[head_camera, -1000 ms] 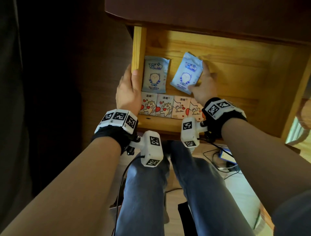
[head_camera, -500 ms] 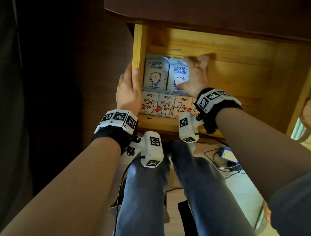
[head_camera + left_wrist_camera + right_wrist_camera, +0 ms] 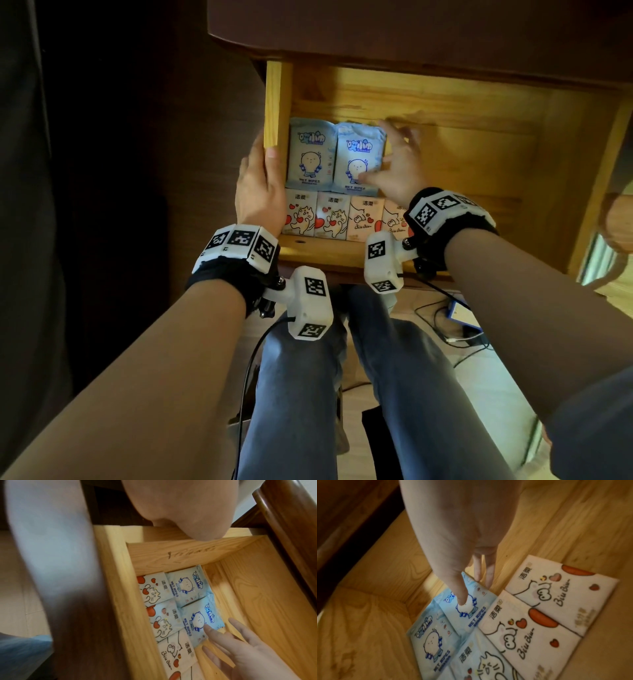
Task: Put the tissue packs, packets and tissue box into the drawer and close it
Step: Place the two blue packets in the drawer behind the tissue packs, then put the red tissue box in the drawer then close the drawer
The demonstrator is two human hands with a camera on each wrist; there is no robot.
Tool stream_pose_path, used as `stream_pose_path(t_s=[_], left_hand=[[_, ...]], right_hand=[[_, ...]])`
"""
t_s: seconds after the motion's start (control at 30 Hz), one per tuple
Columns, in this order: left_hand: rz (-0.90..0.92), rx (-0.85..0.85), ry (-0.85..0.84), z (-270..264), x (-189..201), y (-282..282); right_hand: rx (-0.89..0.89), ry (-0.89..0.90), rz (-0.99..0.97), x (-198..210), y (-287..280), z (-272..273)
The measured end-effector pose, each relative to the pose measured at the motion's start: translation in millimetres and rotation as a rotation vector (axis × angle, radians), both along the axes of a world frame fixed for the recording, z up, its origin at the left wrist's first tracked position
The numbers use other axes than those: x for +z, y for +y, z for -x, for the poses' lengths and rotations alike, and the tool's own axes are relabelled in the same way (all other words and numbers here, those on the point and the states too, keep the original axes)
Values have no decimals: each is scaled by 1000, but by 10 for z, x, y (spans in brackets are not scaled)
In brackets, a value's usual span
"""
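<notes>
The wooden drawer (image 3: 274, 102) stands pulled out under the dark desk top. Two blue wet-wipes packets lie side by side at its back left: the first packet (image 3: 310, 156) and the second packet (image 3: 359, 157) (image 3: 471, 609). Several white tissue packs (image 3: 334, 216) (image 3: 530, 628) with cartoon prints fill a row along the front wall. My left hand (image 3: 258, 185) grips the drawer's left wall, thumb on its top edge. My right hand (image 3: 394, 164) (image 3: 231, 642) is spread with straight fingers; its thumb (image 3: 462, 601) presses on the second packet. No tissue box is in view.
The drawer's right half shows a bare wooden floor (image 3: 462, 154). The desk top (image 3: 411, 34) overhangs the drawer's back. My knees in jeans (image 3: 298, 394) sit just below the drawer front. Cables and a blue device (image 3: 459, 315) lie on the floor at right.
My right hand carried the second packet leftward, laid it flat beside the first, then released its hold and spread its fingers. The left hand has stayed on the drawer wall.
</notes>
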State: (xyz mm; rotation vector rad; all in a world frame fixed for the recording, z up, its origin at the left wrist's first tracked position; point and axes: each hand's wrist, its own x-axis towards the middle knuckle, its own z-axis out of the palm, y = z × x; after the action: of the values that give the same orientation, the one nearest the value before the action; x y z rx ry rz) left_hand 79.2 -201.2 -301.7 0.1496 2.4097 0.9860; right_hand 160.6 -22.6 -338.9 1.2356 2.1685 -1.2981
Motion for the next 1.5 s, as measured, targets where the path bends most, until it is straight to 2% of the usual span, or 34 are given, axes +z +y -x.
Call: stream_pose_path(t_s=[0.17, 0.33, 0.43, 0.57, 0.67, 0.83, 0.97, 1.07, 1.2, 1.27, 1.37, 1.5], left_hand=[[38, -11, 7, -105, 229, 80], [89, -108, 51, -166, 657, 298], [67, -196, 72, -153, 937, 554], [-16, -292, 17, -148, 1275, 1069], [-70, -337, 14, -181, 1453, 1539], [-126, -333, -11, -274, 1688, 2352], [-167, -284, -148, -335, 1770, 2893], [-198, -226, -248, -367, 1775, 3175], [-224, -158, -341, -403, 1707, 3418], [-229, -140, -381, -427, 1683, 3499], [-245, -105, -437, -467, 1623, 3546], [-199, 0, -406, -483, 1531, 3412]], right_hand=[[-57, 17, -9, 325, 62, -148], [-106, 113, -15, 831, 139, -329], [-62, 203, -55, 1153, 285, -417], [-135, 350, -157, 1529, 619, -466], [-210, 395, -251, 1726, 999, -503], [-389, 414, -400, 1929, 1692, -541], [-566, 422, -519, 1996, 2176, -584], [-605, 381, -447, 1945, 2472, -585], [-503, 339, -230, 1860, 2746, -541], [-461, 383, -135, 1824, 2810, -528], [-520, 487, -45, 1790, 2837, -547], [-570, 509, 0, 1758, 2717, -624]])
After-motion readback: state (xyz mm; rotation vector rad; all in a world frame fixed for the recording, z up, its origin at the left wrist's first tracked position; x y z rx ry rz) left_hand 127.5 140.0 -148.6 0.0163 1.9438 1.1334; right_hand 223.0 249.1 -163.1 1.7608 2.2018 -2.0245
